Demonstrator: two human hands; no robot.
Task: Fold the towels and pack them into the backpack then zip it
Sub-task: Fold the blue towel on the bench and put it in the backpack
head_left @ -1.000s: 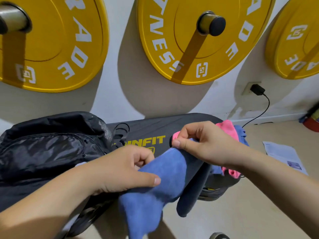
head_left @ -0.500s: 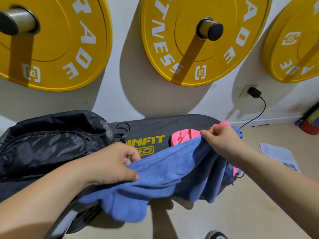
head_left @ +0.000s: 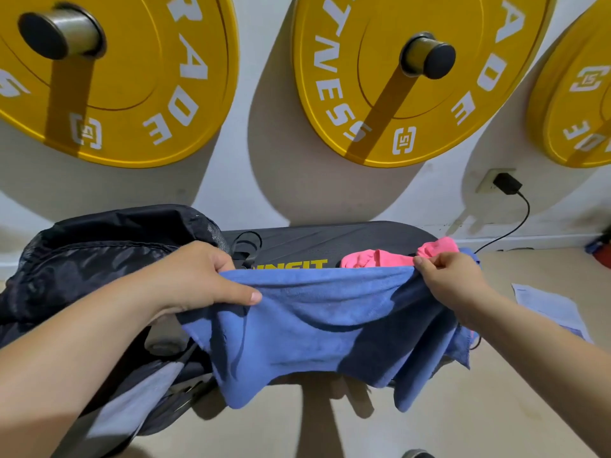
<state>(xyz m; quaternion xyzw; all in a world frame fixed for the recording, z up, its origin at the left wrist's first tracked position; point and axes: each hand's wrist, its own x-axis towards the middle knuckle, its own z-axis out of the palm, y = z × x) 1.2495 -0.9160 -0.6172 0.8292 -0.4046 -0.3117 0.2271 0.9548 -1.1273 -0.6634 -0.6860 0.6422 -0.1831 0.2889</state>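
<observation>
A blue towel (head_left: 317, 325) hangs stretched wide between both hands above a black bench (head_left: 317, 241). My left hand (head_left: 201, 279) pinches its upper left corner with thumb on top. Its upper right corner is pinched by my right hand (head_left: 446, 280). The towel's lower edge droops below the bench front. A pink towel (head_left: 380, 257) lies bunched on the bench behind the blue one, with another blue cloth (head_left: 471, 256) partly hidden beside it. The black backpack (head_left: 99, 259) lies on the bench's left end, under my left forearm.
Three yellow weight plates (head_left: 380, 77) hang on pegs on the white wall just behind the bench. A black charger (head_left: 507, 183) is plugged in at the right, its cable trailing to the floor. A paper sheet (head_left: 545, 305) lies on the beige floor at the right.
The hands have moved apart, spreading the blue towel from a bunched fold into a wide stretched sheet. The right hand shifted right, the left hand slightly up.
</observation>
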